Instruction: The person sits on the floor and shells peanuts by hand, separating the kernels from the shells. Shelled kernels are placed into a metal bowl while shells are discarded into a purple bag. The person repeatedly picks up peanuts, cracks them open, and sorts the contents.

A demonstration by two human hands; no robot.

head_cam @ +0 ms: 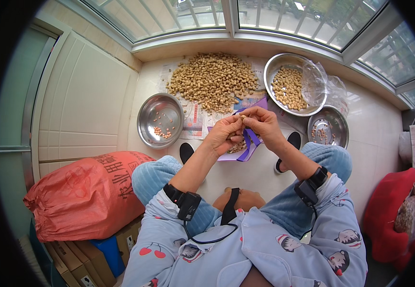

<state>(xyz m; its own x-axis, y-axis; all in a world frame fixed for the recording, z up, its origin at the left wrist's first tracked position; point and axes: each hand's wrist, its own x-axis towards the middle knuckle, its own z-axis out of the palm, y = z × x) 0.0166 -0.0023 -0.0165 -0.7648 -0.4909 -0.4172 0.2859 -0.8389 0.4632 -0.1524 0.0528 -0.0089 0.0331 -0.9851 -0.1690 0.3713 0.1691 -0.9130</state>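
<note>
Between the fingertips of both hands is an unshelled peanut (243,117), partly covered by the fingers. My left hand (224,133) pinches it from the left, and my right hand (265,123) grips it from the right. Directly under the hands stands an open purple-and-white bag (226,157) with peanut shells (237,147) in it; the hands hide part of it. To the left, a steel bowl (146,125) holds shelled kernels (162,132). A smaller steel bowl (343,133) on the right also contains kernels (321,135).
A large heap of unshelled peanuts (213,80) lies on newspaper (192,123) by the window. Right of it, a steel basin (270,84) holds more peanuts and a clear plastic bag (313,84). A red woven sack (89,195) lies beside my left knee. Further right is a red bag (381,204).
</note>
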